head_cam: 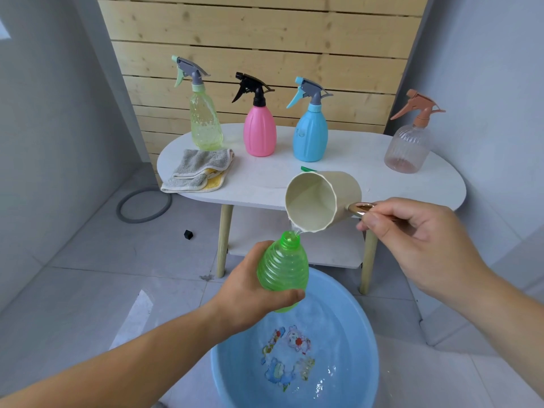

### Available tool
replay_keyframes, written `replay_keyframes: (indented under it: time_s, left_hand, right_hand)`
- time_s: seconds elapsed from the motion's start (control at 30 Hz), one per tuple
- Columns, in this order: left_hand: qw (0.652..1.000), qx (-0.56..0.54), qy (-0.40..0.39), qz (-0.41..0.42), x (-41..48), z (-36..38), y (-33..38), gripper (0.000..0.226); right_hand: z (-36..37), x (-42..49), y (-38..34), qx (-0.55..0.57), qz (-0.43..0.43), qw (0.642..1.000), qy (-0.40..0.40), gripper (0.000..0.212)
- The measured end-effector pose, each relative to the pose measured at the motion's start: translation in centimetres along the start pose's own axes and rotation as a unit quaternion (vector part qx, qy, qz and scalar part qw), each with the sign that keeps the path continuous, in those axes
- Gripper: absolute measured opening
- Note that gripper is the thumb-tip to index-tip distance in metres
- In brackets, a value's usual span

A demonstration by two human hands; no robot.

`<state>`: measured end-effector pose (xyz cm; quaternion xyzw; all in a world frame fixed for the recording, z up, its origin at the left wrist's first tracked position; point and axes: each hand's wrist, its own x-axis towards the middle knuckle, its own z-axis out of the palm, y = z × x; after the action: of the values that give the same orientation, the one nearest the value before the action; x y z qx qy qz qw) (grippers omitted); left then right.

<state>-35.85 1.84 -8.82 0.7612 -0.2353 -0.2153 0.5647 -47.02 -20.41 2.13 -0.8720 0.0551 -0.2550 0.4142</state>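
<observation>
Gripping green bottle [284,266] round its belly with left hand [250,290], lower centre of frame, neck up, over blue basin [363,319] of water. Pinching handle [360,208] of beige cup [321,198] with right hand [412,234], right of centre; tipped, lip at bottle neck, thin stream running in. Behind, partly blocked by cup: white table [368,178], row of spray bottles [259,131], folded cloth [200,172] at left.

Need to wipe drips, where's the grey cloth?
In the head view the grey cloth lies folded at the left end of the white table, in front of the yellow-green spray bottle.
</observation>
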Motion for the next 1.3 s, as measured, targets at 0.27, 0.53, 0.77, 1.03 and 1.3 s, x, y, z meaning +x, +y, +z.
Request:
replay_keyframes:
  time_s: [0.27, 0.53, 0.77, 1.03, 1.3]
  left_hand:
    - [1.0, 0.001, -0.002, -0.001, -0.07, -0.05, -0.02, 0.069]
    - [1.0, -0.002, -0.005, -0.001, -0.04, 0.03, -0.16, 0.073]
    - [1.0, 0.004, -0.001, -0.004, -0.15, -0.02, -0.11, 0.07]
    - [1.0, 0.009, 0.0, -0.004, -0.08, -0.07, -0.18, 0.074]
    - [1.0, 0.018, -0.002, -0.007, -0.08, -0.08, -0.31, 0.076]
  right_hand:
    - [0.16, -0.05, 0.02, -0.016, -0.021, 1.0, 0.005, 0.019]
    - [0.29, -0.12, 0.07, -0.031, -0.036, 0.999, 0.01, 0.019]
    - [0.24, -0.05, 0.25, -0.043, -0.063, 0.997, 0.014, 0.032]
    - [0.21, -0.01, 0.34, -0.053, -0.093, 0.994, 0.011, 0.033]
    - [0.34, -0.02, 0.51, -0.082, -0.137, 0.987, 0.017, 0.023]
